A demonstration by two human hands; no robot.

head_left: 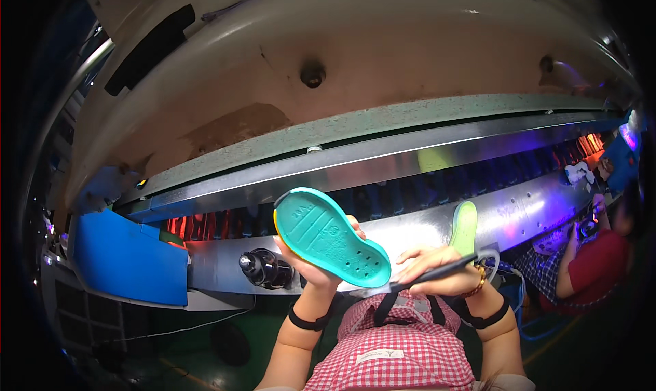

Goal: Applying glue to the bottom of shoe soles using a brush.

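Note:
My left hand (pixel 311 262) grips a teal shoe sole (pixel 331 237) from behind and below, tilted so its inner face with small holes shows. A yellow and black strip edges its left side. My right hand (pixel 437 266) is closed round a slim black-handled tool (pixel 444 268), its pale tip pointing left near the lower end of the sole. Whether the tip touches the sole I cannot tell. Beyond my right hand, a yellow-green sole (pixel 465 227) lies on the metal bench (pixel 417 234).
A black cylindrical device (pixel 265 268) stands on the bench left of my left hand. A blue panel (pixel 130 258) is at far left. Beyond the bench runs a dark conveyor (pixel 383 198) under a metal rail. On the right sits a co-worker in a red top (pixel 601 264).

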